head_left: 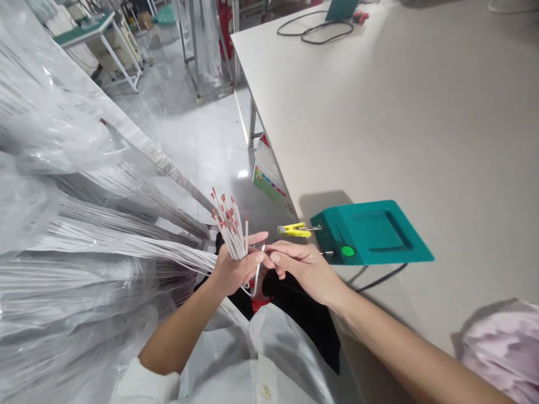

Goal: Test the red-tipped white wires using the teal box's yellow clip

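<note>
- Two hands were seen close together at the counter (421, 140) edge: the left hand (233, 269) was clamped around a bundle of wires (231, 227), and the right hand (301, 266) was pinched with thumb and finger on a single wire (256, 275) looping out of that bundle.
- The bundle was held upright just left of the counter edge, its red-tipped ends fanned out above the fist; a teal box (370, 233) with a green button (347, 251) lay just right of the hands, a yellow clip (293, 229) jutting from its side.
- A snag was judged likely: the single wire curved back under the left hand, so neighbouring wires could be dragged out with it if pulled.
- A slackened grip could let the fanned ends slide and spill to the floor (202, 134), since the bundle was held off the counter.
- The red tips could be bent or knocked if brushed against the clip, which sat near them.
- The lower run of the wires was hidden in plastic wrap (63, 168) at the left, where glare blurred the strands.
- The end of the single wire could not be made out behind the fingers.
- A pink cloth (505, 348) was cut off at the lower right corner.
</note>
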`<state>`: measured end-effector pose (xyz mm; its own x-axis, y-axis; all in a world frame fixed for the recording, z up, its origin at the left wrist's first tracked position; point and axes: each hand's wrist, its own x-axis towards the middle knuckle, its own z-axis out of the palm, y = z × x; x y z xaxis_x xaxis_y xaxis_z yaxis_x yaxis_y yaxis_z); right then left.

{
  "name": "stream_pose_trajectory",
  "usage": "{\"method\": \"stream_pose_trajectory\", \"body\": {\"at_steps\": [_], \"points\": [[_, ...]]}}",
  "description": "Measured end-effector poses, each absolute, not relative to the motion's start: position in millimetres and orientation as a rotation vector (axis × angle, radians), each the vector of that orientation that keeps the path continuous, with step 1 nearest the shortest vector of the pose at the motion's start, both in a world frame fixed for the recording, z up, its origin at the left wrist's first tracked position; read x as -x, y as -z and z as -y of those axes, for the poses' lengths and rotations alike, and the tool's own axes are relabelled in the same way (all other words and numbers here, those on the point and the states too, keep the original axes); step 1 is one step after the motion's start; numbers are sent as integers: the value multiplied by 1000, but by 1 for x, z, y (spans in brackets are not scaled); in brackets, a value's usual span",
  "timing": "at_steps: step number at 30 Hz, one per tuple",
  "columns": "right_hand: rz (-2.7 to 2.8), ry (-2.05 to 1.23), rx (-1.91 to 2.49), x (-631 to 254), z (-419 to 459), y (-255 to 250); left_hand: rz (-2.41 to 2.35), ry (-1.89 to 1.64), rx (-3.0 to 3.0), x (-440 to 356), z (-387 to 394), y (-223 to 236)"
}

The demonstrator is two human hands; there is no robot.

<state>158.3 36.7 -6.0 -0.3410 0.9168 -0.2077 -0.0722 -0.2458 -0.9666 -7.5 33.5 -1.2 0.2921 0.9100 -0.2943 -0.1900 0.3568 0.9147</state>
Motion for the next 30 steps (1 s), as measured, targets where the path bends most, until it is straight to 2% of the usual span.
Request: {"method": "stream_pose_trajectory", "body": {"at_steps": [5, 13, 18, 21, 24, 26, 30], "points": [[978, -1851, 920, -145, -38, 11, -975, -788, -915, 11, -28, 1], [600, -2002, 902, -139, -34, 14, -969, -765, -941, 7, -27, 7], [851, -1767, 1042, -144, -36, 18, -1115, -784, -965, 2, -30, 12], [1117, -1360, 1261, -148, -35, 19, -1250, -897, -941, 2, -34, 18], [1403, -961, 1250, -150, -31, 18, -1333, -981, -904, 4, -36, 20], [1505, -888, 1185, -149, -30, 17, -1321, -941, -973, 4, -35, 18], [1500, -1001, 1182, -144, -31, 13, -1185, -726, -1097, 0, -29, 13]]}}
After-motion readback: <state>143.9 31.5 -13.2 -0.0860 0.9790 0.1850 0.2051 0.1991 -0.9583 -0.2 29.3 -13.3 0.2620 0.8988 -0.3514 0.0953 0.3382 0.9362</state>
